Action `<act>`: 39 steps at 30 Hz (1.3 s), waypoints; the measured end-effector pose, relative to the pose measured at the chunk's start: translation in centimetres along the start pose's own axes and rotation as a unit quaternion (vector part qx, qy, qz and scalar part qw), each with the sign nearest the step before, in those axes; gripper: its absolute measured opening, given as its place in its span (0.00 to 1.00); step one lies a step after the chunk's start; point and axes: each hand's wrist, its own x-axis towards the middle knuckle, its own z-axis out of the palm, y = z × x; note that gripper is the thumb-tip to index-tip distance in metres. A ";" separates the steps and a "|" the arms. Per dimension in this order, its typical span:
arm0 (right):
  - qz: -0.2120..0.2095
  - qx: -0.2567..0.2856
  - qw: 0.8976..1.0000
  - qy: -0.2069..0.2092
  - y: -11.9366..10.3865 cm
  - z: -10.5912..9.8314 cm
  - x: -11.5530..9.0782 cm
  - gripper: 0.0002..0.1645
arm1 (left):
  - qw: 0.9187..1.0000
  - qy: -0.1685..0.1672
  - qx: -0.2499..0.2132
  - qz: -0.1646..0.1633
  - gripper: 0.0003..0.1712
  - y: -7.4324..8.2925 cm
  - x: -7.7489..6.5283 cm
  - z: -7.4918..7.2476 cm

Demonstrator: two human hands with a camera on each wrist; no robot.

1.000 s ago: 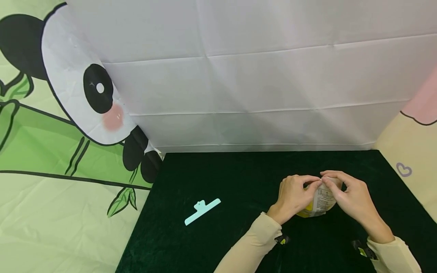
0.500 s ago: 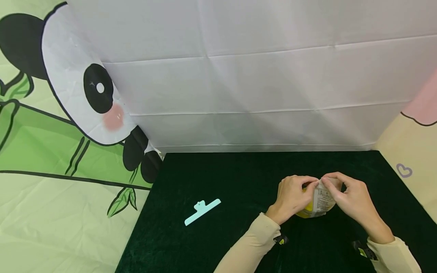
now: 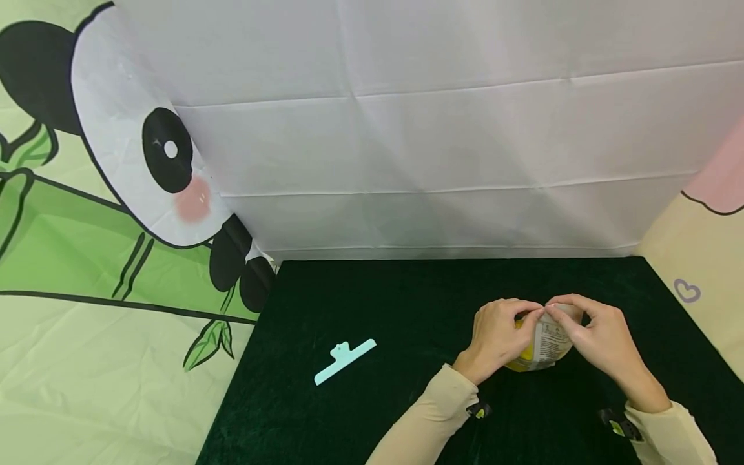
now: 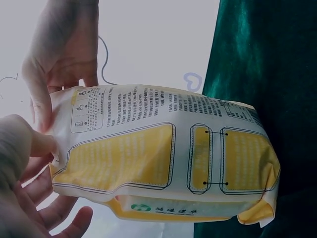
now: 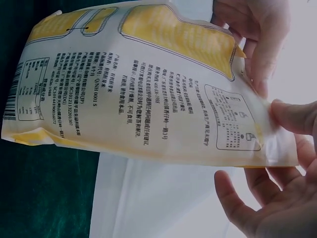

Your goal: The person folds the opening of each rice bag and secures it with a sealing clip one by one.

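Note:
A white and yellow food bag (image 3: 546, 345) with printed text stands on the dark green table at the right. My left hand (image 3: 498, 336) pinches its top edge between thumb and fingers, at the left part. Close beside it, my right hand (image 3: 599, 332) pinches the same edge farther right, with the fingertips of both hands nearly meeting. The left wrist view shows the bag (image 4: 148, 144) filled out, its yellow panels facing the camera. In the right wrist view the thumb of my right hand (image 5: 292, 173) presses on the top strip. The bag's front is hidden from the head view.
A light blue bag clip (image 3: 344, 361) lies on the table (image 3: 407, 297) to the left of my hands. Behind the table hangs a white cloth (image 3: 407, 161). A panda-printed cloth (image 3: 134, 148) covers the left side, and a cream one (image 3: 692, 258) the right.
Both hands and the bag have shifted only very slightly, keeping their pinch on the top edge. The clip stays in its place.

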 end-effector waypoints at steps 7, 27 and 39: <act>0.008 0.002 1.000 -0.008 -0.1 -0.4 0.3 0.06 | 1.000 0.006 -0.019 -0.009 0.15 -0.1 -0.4 -0.3; -0.057 -0.064 0.995 -0.056 -1.1 -1.1 1.4 0.06 | 0.999 0.028 -0.016 -0.004 0.12 -0.5 -0.5 -0.1; -0.070 -0.054 0.993 -0.073 -1.2 -0.7 1.4 0.07 | 0.999 0.015 -0.035 -0.001 0.14 -0.7 -0.8 -0.1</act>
